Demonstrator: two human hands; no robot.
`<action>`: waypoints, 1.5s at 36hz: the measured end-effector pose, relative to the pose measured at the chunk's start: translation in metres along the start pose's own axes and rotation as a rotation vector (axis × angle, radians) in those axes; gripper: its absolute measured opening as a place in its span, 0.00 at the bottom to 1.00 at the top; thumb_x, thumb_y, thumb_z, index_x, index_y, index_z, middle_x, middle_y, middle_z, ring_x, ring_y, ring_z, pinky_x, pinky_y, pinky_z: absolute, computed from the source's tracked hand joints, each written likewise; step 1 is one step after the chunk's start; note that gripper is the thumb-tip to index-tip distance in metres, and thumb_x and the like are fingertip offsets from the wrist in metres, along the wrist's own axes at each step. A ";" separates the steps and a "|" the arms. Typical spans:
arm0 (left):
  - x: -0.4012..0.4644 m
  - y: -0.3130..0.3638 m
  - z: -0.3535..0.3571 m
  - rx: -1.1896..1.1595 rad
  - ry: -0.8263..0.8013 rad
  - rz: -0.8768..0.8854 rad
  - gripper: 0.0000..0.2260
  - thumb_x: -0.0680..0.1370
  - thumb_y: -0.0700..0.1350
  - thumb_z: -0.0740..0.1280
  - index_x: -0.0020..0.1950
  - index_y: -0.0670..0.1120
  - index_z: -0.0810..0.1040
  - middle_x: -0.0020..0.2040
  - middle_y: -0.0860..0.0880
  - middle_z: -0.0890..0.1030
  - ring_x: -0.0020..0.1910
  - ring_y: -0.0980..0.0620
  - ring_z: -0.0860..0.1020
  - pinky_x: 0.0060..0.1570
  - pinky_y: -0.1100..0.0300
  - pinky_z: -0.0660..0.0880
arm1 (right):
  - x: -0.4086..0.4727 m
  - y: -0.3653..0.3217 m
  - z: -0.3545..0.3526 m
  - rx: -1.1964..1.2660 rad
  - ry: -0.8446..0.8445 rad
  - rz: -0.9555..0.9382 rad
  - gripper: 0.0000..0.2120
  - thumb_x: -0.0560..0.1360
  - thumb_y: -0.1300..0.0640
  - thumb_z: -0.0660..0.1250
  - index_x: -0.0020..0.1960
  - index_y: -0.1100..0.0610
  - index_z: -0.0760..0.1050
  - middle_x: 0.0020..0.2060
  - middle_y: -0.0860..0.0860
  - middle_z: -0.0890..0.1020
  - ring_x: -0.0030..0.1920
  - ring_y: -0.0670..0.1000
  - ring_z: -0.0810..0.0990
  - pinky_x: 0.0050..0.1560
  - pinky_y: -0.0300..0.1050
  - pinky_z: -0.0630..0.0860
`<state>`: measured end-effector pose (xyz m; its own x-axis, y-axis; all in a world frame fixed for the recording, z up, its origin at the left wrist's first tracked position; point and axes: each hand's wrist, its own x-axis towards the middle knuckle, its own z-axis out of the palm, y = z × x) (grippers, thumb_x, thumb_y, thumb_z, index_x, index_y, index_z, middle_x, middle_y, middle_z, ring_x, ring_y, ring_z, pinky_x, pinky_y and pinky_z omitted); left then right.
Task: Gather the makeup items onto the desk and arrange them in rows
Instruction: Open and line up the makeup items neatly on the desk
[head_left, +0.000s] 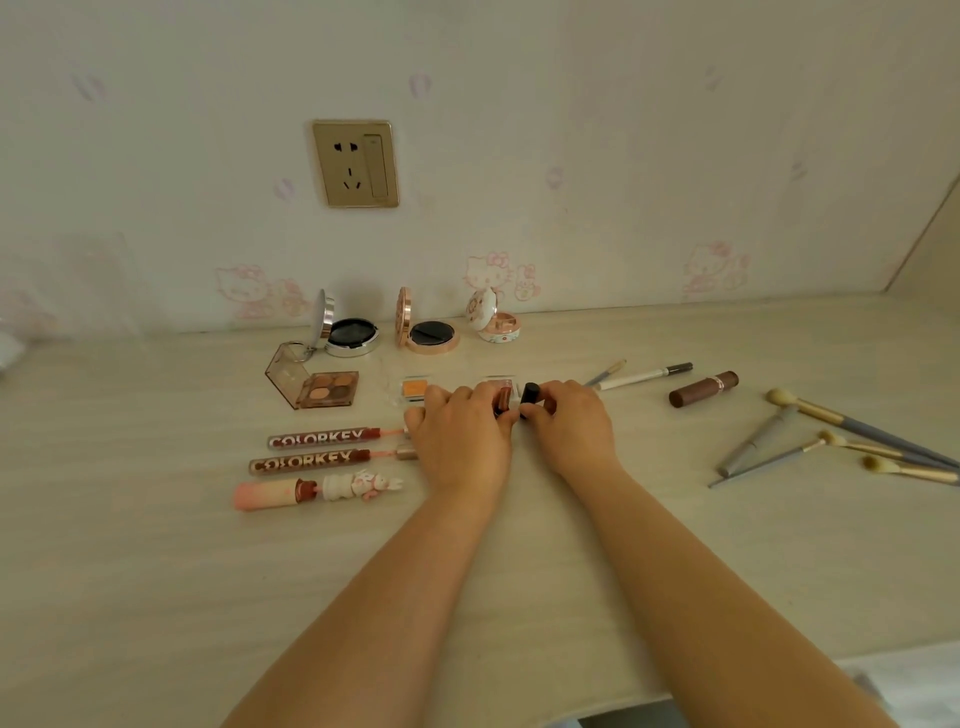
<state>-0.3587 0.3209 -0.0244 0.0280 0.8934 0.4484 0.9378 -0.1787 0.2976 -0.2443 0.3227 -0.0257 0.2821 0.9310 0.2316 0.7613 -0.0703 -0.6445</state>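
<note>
At mid-bench, just behind the two hands: one small lip tube (503, 397), brownish body with a black cap (530, 394). Left hand (460, 434) curls its fingers round the brownish body; right hand (569, 423) pinches the black cap. Tube sits between the two hands at their fingertips, its long axis roughly left-right, cap end toward the right; whether cap and body are joined cannot be told.

Bench (156, 545): pale wood-grain top, back edge against the wall, near edge at lower right of view. Broad bare surface lies in front of the hands and around the forearms; a narrower bare strip lies to the right, between the right hand and the brushes.

Back row, near the wall: silver compact (350, 335), rose-gold compact (431, 335), small white patterned compact (496, 322), all open with lids upright.

Second row: open eyeshadow palette (322, 387); small orange pan (414, 388) just beside the left hand.

Left, three items lying parallel, long axes left-right: two COLORKEY lip glosses (322, 437) (311, 461), pink tube with rabbit cap (311, 491).

Right of the hands: white pencil (644, 375), brown lipstick (704, 388), both angled up to the right. Far right: loose cluster of grey-handled brushes (852, 441), crossing one another, near the bench's right side.

Wall: gold socket plate (356, 163).
</note>
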 end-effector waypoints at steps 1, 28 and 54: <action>0.000 -0.001 0.001 -0.003 -0.001 -0.009 0.13 0.75 0.58 0.63 0.54 0.53 0.77 0.46 0.52 0.81 0.54 0.47 0.69 0.41 0.56 0.50 | 0.000 0.000 0.000 -0.010 -0.004 -0.002 0.12 0.76 0.53 0.64 0.55 0.58 0.77 0.48 0.54 0.77 0.53 0.55 0.72 0.45 0.42 0.64; 0.003 -0.004 0.002 -0.108 0.026 -0.073 0.27 0.69 0.63 0.68 0.62 0.52 0.70 0.56 0.53 0.77 0.59 0.49 0.68 0.49 0.54 0.60 | -0.004 0.000 -0.002 0.135 0.016 0.044 0.13 0.70 0.58 0.69 0.53 0.54 0.69 0.35 0.44 0.73 0.39 0.46 0.72 0.39 0.40 0.66; -0.007 0.123 0.027 -0.201 -0.081 0.437 0.14 0.75 0.54 0.63 0.59 0.52 0.74 0.58 0.53 0.74 0.58 0.49 0.68 0.50 0.56 0.60 | -0.025 0.103 -0.120 -0.062 0.506 0.109 0.04 0.76 0.59 0.63 0.48 0.55 0.76 0.36 0.42 0.72 0.47 0.53 0.73 0.45 0.47 0.70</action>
<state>-0.2345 0.3041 -0.0134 0.4382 0.7449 0.5030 0.7473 -0.6129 0.2567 -0.1032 0.2494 -0.0107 0.5971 0.6285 0.4984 0.7405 -0.1931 -0.6437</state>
